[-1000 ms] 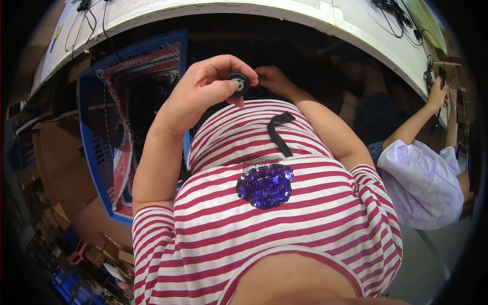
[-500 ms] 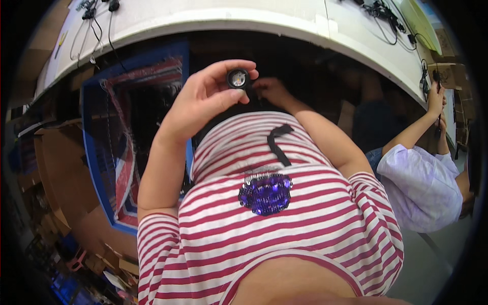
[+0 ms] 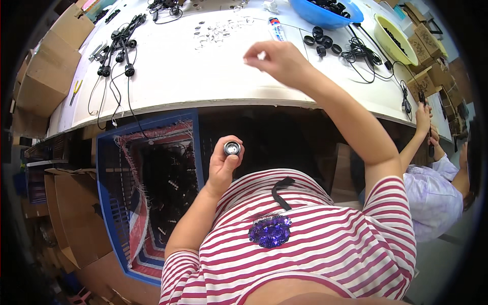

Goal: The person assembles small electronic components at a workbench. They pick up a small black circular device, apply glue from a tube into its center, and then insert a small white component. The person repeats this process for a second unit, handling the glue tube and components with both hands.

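My left hand (image 3: 225, 165) is closed around a small black cylindrical lamp head (image 3: 232, 148). Its round, silvery end faces up, below the table's front edge. Over the white table (image 3: 178, 76) hovers my right hand (image 3: 277, 61), thumb and forefinger curled into a pinch. Whatever sits between those fingertips, if anything, is too small to make out. Beyond it several small clear discs (image 3: 218, 33) lie scattered on the tabletop. A white and blue tube (image 3: 276, 29) rests past my right hand, with several black rings (image 3: 320, 40) to its right.
Black cables with sockets (image 3: 119, 56) lie at the table's left, near yellow-handled pliers (image 3: 76, 91). A blue bowl (image 3: 305, 11) and a yellow basin (image 3: 384, 38) stand at far right. Below the table is a blue crate (image 3: 109, 188). A co-worker (image 3: 432, 188) handles a dark cable at right.
My right hand has risen from under the table edge and reached out over the tabletop. My left hand, still holding the lamp head, sits lower in view. More of the table shows.
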Demonstrator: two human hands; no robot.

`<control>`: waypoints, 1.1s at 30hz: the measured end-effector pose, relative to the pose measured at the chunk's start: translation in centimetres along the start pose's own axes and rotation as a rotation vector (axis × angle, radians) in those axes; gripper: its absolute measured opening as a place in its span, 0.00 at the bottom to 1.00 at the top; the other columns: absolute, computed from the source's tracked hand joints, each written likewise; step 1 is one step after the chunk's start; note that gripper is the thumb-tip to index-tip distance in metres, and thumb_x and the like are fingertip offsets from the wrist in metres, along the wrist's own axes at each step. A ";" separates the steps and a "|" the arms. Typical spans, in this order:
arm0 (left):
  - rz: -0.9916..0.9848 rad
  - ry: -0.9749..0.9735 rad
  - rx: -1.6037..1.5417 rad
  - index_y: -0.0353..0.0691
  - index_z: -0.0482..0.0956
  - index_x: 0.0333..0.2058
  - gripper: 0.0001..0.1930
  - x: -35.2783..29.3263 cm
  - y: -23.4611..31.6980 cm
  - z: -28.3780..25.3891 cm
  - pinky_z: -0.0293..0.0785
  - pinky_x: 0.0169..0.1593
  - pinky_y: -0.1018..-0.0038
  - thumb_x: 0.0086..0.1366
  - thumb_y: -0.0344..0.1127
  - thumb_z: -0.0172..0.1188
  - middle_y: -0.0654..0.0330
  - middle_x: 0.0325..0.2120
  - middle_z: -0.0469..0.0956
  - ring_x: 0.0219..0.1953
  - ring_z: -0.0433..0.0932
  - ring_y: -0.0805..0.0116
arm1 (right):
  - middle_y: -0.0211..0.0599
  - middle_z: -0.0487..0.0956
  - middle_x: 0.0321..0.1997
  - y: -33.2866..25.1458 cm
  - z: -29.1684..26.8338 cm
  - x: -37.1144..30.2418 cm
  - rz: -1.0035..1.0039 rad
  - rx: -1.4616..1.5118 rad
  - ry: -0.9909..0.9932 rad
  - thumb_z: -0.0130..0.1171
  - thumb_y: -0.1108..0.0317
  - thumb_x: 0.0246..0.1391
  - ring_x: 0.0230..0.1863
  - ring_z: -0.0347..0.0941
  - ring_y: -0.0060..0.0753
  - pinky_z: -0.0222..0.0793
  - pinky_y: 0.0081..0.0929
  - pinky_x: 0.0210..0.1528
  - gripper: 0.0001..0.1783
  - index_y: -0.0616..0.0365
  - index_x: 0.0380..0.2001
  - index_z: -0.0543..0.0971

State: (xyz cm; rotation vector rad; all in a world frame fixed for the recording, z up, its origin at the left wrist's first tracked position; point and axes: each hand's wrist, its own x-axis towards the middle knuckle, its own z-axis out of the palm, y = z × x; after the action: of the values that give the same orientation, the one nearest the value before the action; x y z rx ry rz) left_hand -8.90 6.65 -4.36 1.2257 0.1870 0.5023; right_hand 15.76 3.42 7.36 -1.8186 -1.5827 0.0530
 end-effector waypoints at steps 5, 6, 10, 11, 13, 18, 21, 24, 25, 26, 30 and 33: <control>0.059 0.023 0.047 0.40 0.64 0.45 0.25 -0.9 -0.9 -0.2 0.52 0.23 0.86 0.58 0.53 0.56 0.66 0.25 0.64 0.22 0.58 0.82 | 0.37 0.75 0.38 3.2 5.3 7.0 0.107 -0.289 0.014 0.55 0.58 0.50 0.42 0.71 0.38 0.65 0.33 0.44 0.14 0.54 0.36 0.75; 0.058 0.009 0.054 0.40 0.64 0.46 0.25 -1.0 -0.9 -0.3 0.52 0.23 0.86 0.58 0.52 0.55 0.66 0.25 0.64 0.22 0.58 0.81 | 0.37 0.75 0.40 3.1 5.7 7.6 0.133 -0.354 0.032 0.54 0.57 0.50 0.44 0.70 0.39 0.65 0.33 0.46 0.15 0.54 0.36 0.75; 0.013 -0.004 0.067 0.35 0.67 0.43 0.24 -1.8 -0.5 -0.2 0.56 0.27 0.84 0.60 0.51 0.53 0.65 0.23 0.66 0.23 0.60 0.80 | 0.36 0.75 0.41 3.7 5.6 8.6 0.213 -0.373 -0.063 0.54 0.57 0.50 0.45 0.70 0.38 0.64 0.33 0.47 0.15 0.54 0.37 0.77; 0.002 -0.016 0.053 0.35 0.68 0.42 0.23 -2.3 -0.9 -0.5 0.55 0.27 0.84 0.60 0.51 0.53 0.65 0.22 0.66 0.23 0.60 0.80 | 0.37 0.76 0.40 3.4 5.6 8.5 0.210 -0.340 -0.072 0.54 0.57 0.49 0.44 0.71 0.38 0.65 0.32 0.46 0.15 0.54 0.36 0.77; -0.050 -0.022 0.033 0.34 0.69 0.38 0.24 -2.7 -1.0 -0.7 0.54 0.25 0.84 0.59 0.53 0.54 0.66 0.17 0.65 0.20 0.60 0.81 | 0.37 0.77 0.36 2.8 4.7 7.9 0.209 -0.277 -0.089 0.55 0.57 0.49 0.40 0.73 0.39 0.66 0.31 0.44 0.15 0.55 0.35 0.78; -0.002 0.226 -0.011 0.34 0.71 0.35 0.29 -1.8 0.2 -0.8 0.50 0.22 0.83 0.51 0.58 0.61 0.69 0.16 0.62 0.18 0.57 0.82 | 0.36 0.79 0.33 1.8 2.5 4.8 0.378 -0.057 -0.315 0.55 0.54 0.47 0.38 0.74 0.35 0.67 0.31 0.42 0.16 0.53 0.33 0.80; 0.205 0.156 -0.054 0.34 0.70 0.37 0.22 0.1 1.4 -1.0 0.49 0.22 0.84 0.57 0.50 0.57 0.71 0.16 0.61 0.18 0.55 0.84 | 0.37 0.79 0.31 2.3 2.1 3.1 0.467 0.155 -0.316 0.59 0.54 0.45 0.36 0.75 0.34 0.67 0.28 0.41 0.18 0.57 0.33 0.80; 0.226 0.187 0.086 0.33 0.69 0.42 0.26 1.7 2.9 -0.8 0.49 0.23 0.81 0.58 0.54 0.55 0.72 0.15 0.57 0.18 0.52 0.82 | 0.32 0.77 0.32 1.0 2.5 1.7 0.213 -0.186 -0.074 0.58 0.55 0.47 0.34 0.72 0.31 0.67 0.27 0.39 0.16 0.54 0.32 0.80; 0.225 0.181 0.088 0.33 0.69 0.42 0.26 2.2 3.2 -0.7 0.49 0.23 0.81 0.58 0.53 0.55 0.72 0.16 0.57 0.18 0.52 0.82 | 0.31 0.76 0.33 1.0 2.7 1.6 0.180 -0.216 -0.071 0.58 0.55 0.46 0.34 0.72 0.30 0.67 0.27 0.40 0.15 0.54 0.33 0.80; 0.220 0.175 0.092 0.33 0.69 0.42 0.25 2.5 3.3 -0.8 0.49 0.23 0.81 0.59 0.52 0.55 0.71 0.16 0.58 0.18 0.52 0.82 | 0.31 0.76 0.33 0.9 3.1 1.5 0.151 -0.242 -0.068 0.58 0.55 0.46 0.35 0.71 0.30 0.66 0.27 0.40 0.15 0.53 0.33 0.80; 0.205 0.132 0.068 0.34 0.69 0.42 0.20 2.8 3.5 -0.7 0.49 0.23 0.83 0.60 0.46 0.55 0.70 0.16 0.59 0.18 0.53 0.82 | 0.32 0.75 0.32 -0.1 3.2 1.4 0.216 -0.156 -0.087 0.59 0.56 0.45 0.34 0.70 0.30 0.66 0.26 0.40 0.15 0.53 0.33 0.80; 0.157 0.139 0.077 0.35 0.70 0.42 0.18 3.1 3.3 -0.7 0.50 0.22 0.85 0.60 0.43 0.56 0.69 0.16 0.62 0.18 0.55 0.82 | 0.28 0.76 0.31 0.0 2.8 1.2 0.248 0.072 -0.153 0.61 0.60 0.45 0.30 0.68 0.18 0.63 0.17 0.33 0.14 0.55 0.34 0.80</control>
State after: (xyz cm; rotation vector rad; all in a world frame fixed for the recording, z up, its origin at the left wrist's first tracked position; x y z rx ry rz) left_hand -7.34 9.51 -1.08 1.2874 0.2304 0.7237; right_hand 14.76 5.84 5.76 -1.9828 -1.4276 0.3662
